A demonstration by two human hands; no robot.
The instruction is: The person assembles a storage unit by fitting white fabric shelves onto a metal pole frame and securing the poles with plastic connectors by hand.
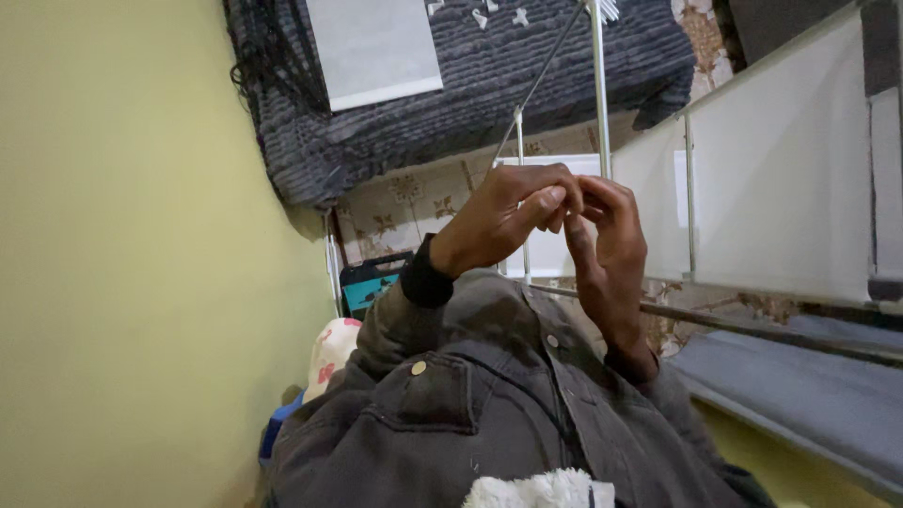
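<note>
My left hand point(499, 218) and my right hand point(611, 254) are raised together in front of my chest, fingertips touching. The left fingers are pinched tight against the right forefinger, and what sits between them is hidden. My right hand's fingers curl about the lower end of a thin upright metal rod point(599, 94) of a rack frame. Both arms wear a dark grey button jacket point(470, 395) with a white fleece collar point(536, 491).
White fabric panels point(781, 160) hang on the metal frame at right, above a grey shelf point(809, 386). A dark knitted cloth point(451, 103) and a grey board point(376, 47) lie beyond. A yellow-green wall point(132, 263) fills the left. A patterned bundle point(329, 357) sits low left.
</note>
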